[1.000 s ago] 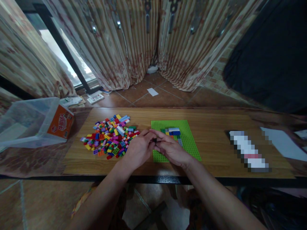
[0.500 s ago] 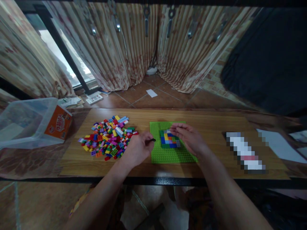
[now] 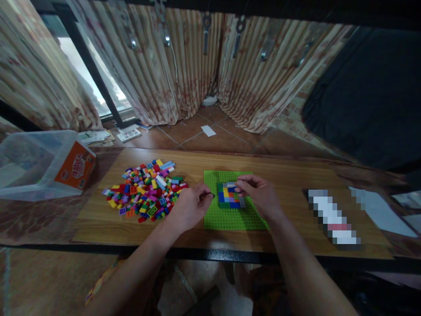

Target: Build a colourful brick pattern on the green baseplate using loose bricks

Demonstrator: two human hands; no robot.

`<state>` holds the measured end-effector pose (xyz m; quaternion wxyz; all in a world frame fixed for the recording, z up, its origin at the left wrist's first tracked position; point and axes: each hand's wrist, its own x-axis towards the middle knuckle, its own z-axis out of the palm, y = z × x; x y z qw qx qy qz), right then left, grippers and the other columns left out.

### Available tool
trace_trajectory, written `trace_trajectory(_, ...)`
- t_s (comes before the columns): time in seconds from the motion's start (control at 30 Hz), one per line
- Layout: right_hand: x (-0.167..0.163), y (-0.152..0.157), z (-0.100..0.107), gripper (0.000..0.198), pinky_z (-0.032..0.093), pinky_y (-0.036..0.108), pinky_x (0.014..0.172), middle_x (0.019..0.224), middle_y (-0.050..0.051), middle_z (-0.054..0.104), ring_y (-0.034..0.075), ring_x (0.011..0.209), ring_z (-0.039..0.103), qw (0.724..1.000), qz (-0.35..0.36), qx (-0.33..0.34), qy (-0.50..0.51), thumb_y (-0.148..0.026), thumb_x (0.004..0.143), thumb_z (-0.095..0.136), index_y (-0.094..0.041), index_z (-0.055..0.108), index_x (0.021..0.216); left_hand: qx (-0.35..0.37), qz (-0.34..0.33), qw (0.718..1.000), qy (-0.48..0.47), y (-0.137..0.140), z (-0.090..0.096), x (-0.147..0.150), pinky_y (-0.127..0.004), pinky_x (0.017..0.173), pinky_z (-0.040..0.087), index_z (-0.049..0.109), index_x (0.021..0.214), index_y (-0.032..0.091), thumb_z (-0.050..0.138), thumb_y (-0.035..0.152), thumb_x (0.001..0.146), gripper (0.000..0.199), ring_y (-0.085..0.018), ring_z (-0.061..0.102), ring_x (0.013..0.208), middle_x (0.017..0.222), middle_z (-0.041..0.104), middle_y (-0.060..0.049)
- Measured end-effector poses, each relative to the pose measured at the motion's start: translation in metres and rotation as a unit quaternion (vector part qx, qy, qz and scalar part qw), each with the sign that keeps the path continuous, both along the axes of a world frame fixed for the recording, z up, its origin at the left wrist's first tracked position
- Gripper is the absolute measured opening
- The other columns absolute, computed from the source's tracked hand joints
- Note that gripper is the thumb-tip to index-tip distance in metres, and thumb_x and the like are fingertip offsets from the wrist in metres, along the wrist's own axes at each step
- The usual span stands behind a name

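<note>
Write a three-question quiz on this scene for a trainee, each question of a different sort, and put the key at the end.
1. Multiple choice: in this view, what lies on the wooden tabletop to the left of the green baseplate?
a) a row of cups
b) a pile of loose coloured bricks
c) a coil of rope

2. True or false: the fingers of the right hand are at the far right corner of the assembled bricks.

3. Fill in the blank: the small dark piece is pinched in the ____ hand.

Key: 1. b; 2. true; 3. left.
</note>
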<state>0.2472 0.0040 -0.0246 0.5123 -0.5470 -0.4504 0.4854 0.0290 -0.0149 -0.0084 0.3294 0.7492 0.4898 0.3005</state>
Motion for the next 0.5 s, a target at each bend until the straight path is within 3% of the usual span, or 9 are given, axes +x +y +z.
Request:
trace_trajectory(0.13,0.0017,0.0025,-0.0032,0.026,0.046,0.025,0.048,0.063,0.0,0.066,0.012,0.053,0.057,0.997,-0.025,0.024,-0.073,-0.04,0.067,0.077,-0.02,0.075,0.084,-0.01,0.003,1.0,-0.006,0.0011,-0.0001,0.0009,-0.02,0.056,0.04,0.063,0.078,0.015,0.052,0.016,0.084,0.012,-0.01,0.058,0.058,0.066,0.063,0.001)
trace_trajectory(0.27,0.0043,0.0026,-0.0057,0.033,0.042,0.025,0.047,0.057,-0.002,0.06,0.011,0.05,0.052,0.988,0.006,0.028,-0.15,-0.042,0.079,0.064,-0.02,0.074,0.1,-0.017,0.023,1.0,-0.001,0.0023,-0.0032,0.0028,-0.021,0.059,0.044,0.064,0.081,0.015,0.055,0.014,0.081,0.009,-0.011,0.062,0.062,0.07,0.067,-0.001)
trace_trajectory(0.5,0.0102,0.0016,-0.0109,0.038,0.046,0.03,0.059,0.065,0.0,0.061,0.015,0.059,0.057,0.96,0.058,0.048,-0.268,-0.036,0.087,0.05,-0.019,0.066,0.116,-0.01,0.016,1.0,0.005,0.0029,-0.0058,0.0059,-0.02,0.053,0.039,0.062,0.081,0.015,0.053,0.012,0.081,0.009,-0.009,0.057,0.055,0.064,0.062,0.002)
